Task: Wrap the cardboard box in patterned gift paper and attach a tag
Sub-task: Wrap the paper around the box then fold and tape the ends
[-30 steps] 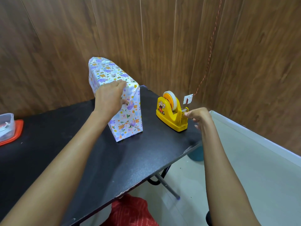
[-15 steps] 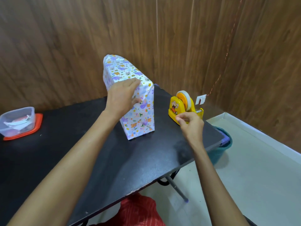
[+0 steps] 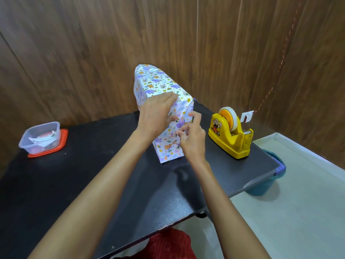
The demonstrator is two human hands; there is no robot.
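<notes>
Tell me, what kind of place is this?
Probably a home craft corner: a small black folding table against wood-panelled walls, holding a wrapped box, a yellow tape dispenser and a plastic tub.

No legible writing shows; the tape dispenser bears only a cartoon sticker.

White animal-print wrapped box, yellow tape dispenser, black table.

Setting: domestic room (likely home) — wood-panelled wall, folding black table, tiled floor.
</notes>
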